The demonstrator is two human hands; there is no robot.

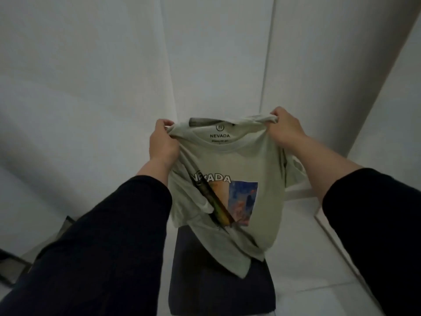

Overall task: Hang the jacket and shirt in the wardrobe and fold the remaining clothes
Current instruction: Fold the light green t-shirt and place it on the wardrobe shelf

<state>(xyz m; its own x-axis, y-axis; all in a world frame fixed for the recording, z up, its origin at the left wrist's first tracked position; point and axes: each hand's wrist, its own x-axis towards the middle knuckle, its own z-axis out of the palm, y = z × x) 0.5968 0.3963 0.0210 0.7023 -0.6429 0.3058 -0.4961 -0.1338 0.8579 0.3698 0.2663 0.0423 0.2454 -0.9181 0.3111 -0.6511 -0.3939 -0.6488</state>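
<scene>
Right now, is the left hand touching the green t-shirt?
Touching. The head view shows the left hand pinching the green t-shirt at one shoulder, fabric bunched in its fingers; the right hand holds the other shoulder.

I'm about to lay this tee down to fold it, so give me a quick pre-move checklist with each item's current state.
1. Left hand grips a shoulder of the T-shirt: ok.
2. Right hand grips the other shoulder: ok.
3. Shirt hangs flat: not ok, the lower left part is folded over the print.
4. Landing spot bare: not ok, a dark garment lies below.
5. Sleeves straight: cannot tell.
</scene>
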